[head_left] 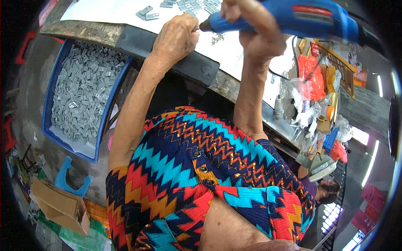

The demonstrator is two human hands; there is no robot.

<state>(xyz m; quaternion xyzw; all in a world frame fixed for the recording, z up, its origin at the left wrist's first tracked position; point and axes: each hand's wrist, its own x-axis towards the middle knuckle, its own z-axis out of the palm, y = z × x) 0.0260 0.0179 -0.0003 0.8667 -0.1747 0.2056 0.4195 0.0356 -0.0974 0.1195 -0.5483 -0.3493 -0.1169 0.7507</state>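
My right hand [266,39], slightly blurred, is wrapped round a blue electric screwdriver [293,16] that lies nearly level across the top of the view. Its dark tip points left and meets the fingers of my left hand [175,38]. That hand is closed in a pinch at the table's edge; whatever sits between its fingers is hidden. Beyond it, several small grey rectangular parts [194,6] lie on the white table covering [100,11]. A scatter of tiny dark and brassy pieces, perhaps screws [217,38], rests just below the tool's nose.
Left of the table stands a blue bin [47,109] full of similar grey parts [83,88]. An opened cardboard box [60,205] and a blue plastic piece [67,178] are on the floor. Red bags [312,73] and clutter crowd the right end, where another person [324,190] is.
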